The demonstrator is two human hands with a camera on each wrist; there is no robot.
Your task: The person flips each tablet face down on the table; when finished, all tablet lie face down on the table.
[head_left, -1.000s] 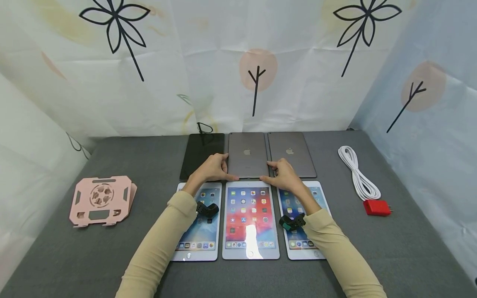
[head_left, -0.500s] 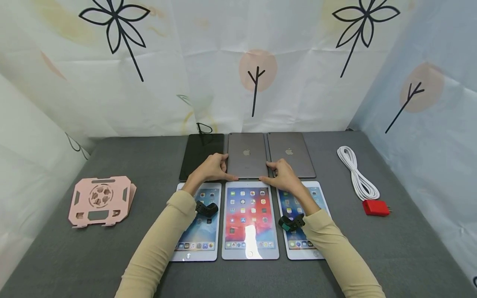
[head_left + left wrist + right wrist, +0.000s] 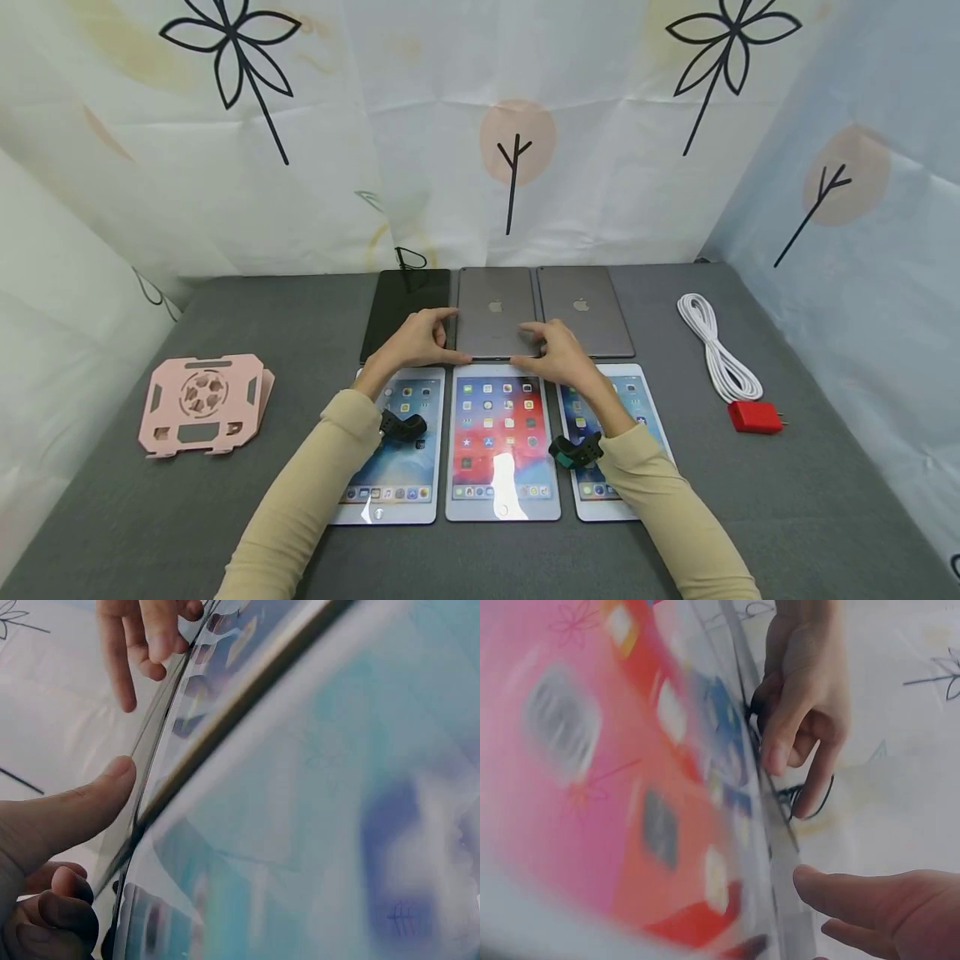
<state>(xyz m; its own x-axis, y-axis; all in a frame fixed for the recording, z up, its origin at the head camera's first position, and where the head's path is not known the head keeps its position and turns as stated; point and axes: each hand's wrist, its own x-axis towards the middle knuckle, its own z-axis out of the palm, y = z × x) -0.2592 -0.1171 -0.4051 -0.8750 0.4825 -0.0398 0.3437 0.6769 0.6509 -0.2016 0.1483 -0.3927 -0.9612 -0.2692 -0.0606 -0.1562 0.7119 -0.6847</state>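
Note:
A grey tablet (image 3: 497, 304) with an apple logo lies face down in the middle of the back row. My left hand (image 3: 422, 337) is at its near-left corner, index finger and thumb spread apart; I cannot tell whether it touches the tablet. In the left wrist view the left thumb (image 3: 105, 787) points toward the tablet edges, other fingers curled. The right hand (image 3: 561, 354) hovers by the near-right corner, its index finger over the back of the tablet. In the right wrist view the right hand (image 3: 885, 907) has nothing between its fingers.
A black tablet (image 3: 408, 296) and another grey tablet (image 3: 588, 304) flank the middle one. Nearer lie white tablets with lit screens: left (image 3: 405, 467), middle (image 3: 504, 433), right (image 3: 630, 396). A pink stand (image 3: 202, 400) lies left; a white cable (image 3: 712, 342) and red charger (image 3: 756, 417) lie right.
The right hand has shifted left, its index finger moving from the tablet's right edge to over its back. My left hand has drawn slightly left. The tablets have stayed in place.

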